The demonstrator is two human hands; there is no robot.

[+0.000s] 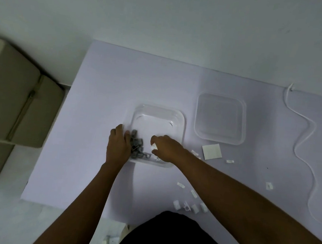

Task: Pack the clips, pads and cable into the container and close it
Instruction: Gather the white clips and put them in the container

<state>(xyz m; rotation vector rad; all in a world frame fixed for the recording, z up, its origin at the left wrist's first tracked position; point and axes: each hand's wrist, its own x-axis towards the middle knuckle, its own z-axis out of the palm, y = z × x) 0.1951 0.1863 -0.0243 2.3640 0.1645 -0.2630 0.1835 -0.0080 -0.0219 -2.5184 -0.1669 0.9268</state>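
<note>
Clear square plastic container [178, 121], grey clips [137, 145] inside; right hand [164, 147] fingers pinching white clip [154, 146].

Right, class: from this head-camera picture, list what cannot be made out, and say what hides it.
- Near left part of the container, head view: covered by the left hand.
- White piece at the right hand: fingers hide its shape.
- Cable: cut off by the right edge.
- Loose white clips: too small and dim.
</note>
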